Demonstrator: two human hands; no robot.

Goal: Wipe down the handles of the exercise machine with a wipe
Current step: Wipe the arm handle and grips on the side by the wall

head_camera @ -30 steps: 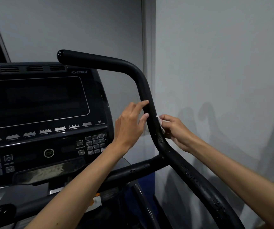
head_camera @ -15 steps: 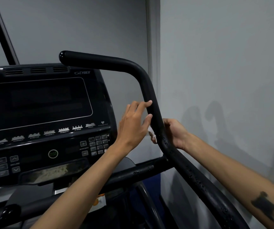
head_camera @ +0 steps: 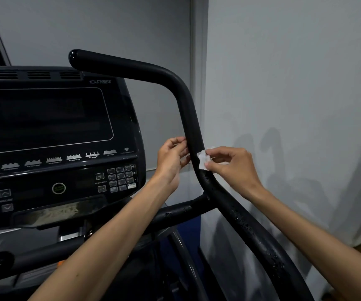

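The left hand (head_camera: 170,158) sits on the console (head_camera: 51,135) side of the black handle (head_camera: 191,127), fingers curled toward the bar; whether they hold anything I cannot tell. Just across the bar, the right hand (head_camera: 229,168) pinches a small white wipe (head_camera: 203,160) against the handle's near face. The wiping looks mid-stroke. Droplets bead below both hands, so next comes a firm slide down that wet stretch.
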